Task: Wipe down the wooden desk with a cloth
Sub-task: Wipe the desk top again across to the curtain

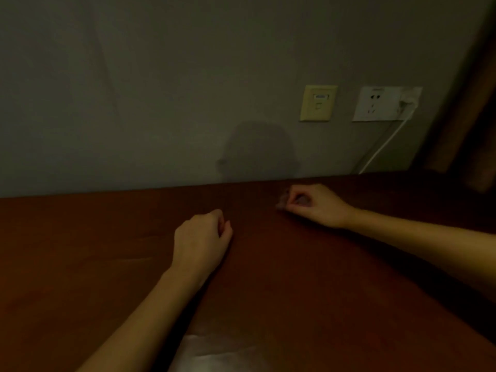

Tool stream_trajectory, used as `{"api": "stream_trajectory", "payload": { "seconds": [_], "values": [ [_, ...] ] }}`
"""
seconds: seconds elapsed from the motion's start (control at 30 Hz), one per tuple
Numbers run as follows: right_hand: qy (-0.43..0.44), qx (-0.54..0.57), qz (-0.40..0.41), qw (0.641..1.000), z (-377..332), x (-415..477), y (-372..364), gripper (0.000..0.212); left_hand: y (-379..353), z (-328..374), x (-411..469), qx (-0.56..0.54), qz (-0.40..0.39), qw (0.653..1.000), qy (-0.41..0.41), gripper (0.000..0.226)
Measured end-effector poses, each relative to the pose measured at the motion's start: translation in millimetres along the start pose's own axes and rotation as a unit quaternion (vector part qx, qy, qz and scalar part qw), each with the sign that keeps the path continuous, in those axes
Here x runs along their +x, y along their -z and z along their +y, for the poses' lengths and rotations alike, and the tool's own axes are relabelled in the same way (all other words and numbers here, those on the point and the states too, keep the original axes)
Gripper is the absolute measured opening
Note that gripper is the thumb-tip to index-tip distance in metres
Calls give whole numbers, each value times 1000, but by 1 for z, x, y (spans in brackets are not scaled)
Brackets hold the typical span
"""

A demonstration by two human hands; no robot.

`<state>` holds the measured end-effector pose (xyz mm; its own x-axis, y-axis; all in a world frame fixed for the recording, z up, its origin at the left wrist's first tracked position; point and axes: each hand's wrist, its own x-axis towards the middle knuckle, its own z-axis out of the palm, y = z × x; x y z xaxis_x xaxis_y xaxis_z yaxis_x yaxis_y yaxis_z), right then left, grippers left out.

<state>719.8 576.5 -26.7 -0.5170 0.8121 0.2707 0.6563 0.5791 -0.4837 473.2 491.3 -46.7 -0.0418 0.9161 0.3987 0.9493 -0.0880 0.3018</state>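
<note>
Desk [322, 277] wood, dark reddish-brown, lies bare under both hands, and no cloth sits in either grip. The only candidate for one is a pale, crumpled sheet [214, 353] at the near edge, behind the left wrist and well back from both sets of knuckles. It is too dim to tell fabric from plastic. The left hand [200, 237] rests on the surface as a loose fist, fingers tucked under and thumb alongside, with nothing visible inside it. The right hand [314, 204] lies further out and to the right of the left one, close to the desk's back edge. Its fingers are curled round to meet the thumb in a small ring, and a dark smudge at the fingertips [284, 202] cannot be read as a held thing. Both postures look like propping or pausing rather than wiping, so I judge the wiping stroke is not under way and the pale sheet would have to be picked up first. Beyond the right hand's knuckles the wall [161, 89] rises, carrying a shadow [257, 151], a yellowish plate [318, 103] and a white socket [375, 104]. A white cable [383, 149] drops from the socket behind the desk. A curtain [472, 116] hangs at the far right.
</note>
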Motion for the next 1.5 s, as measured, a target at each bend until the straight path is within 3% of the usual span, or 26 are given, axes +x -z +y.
{"api": "stream_trajectory", "payload": {
  "seconds": [0.13,0.23,0.3,0.37,0.47,0.53,0.6,0.67,0.8,0.87,0.97,1.1,1.17,1.27,1.4,1.5],
  "values": [
    [-166,-114,100,974,71,31,26,21,0,2,0,12,10,1000,0,25],
    [-244,-125,148,950,75,71,7,25,-1,1,3,3,3,1000,-4,26],
    [-220,-102,132,961,46,89,-13,18,-1,2,2,-3,6,1000,-4,26],
    [-139,-63,85,985,3,87,-36,13,-1,0,1,-8,9,1000,-3,24],
    [11,-37,1,999,-53,28,-46,10,-1,-3,0,-9,13,1000,2,22],
    [49,7,-43,998,-50,-18,-29,14,-1,-4,0,-11,15,1000,-5,23],
    [-27,6,-2,1000,-18,-43,3,23,-2,-3,0,-12,16,1000,-11,23],
    [-119,-35,74,989,34,-44,31,16,-2,-2,0,-5,19,1000,-16,24],
    [-293,-149,152,932,78,1,38,29,-1,-2,2,-4,13,1000,-14,25],
    [-272,-170,146,936,56,29,17,30,-1,-3,2,-9,3,1000,-11,25],
    [-130,-106,88,982,-2,35,-23,20,-2,-3,2,-17,2,1000,-10,26],
    [31,-35,-28,999,-68,-62,-24,8,1,-4,1,-19,1,1000,-14,26],
    [-13,-20,-38,999,-57,-101,5,13,5,-2,-2,-21,20,999,-32,26],
    [-123,-73,52,988,-1,-112,44,14,12,6,-18,-37,36,996,-78,26],
    [-258,-177,112,943,25,-67,37,25,20,18,-53,-25,-11,996,-90,23],
    [-202,-158,116,959,-20,-44,5,20,22,22,-67,-31,-4,996,-83,23]
  ]
}}
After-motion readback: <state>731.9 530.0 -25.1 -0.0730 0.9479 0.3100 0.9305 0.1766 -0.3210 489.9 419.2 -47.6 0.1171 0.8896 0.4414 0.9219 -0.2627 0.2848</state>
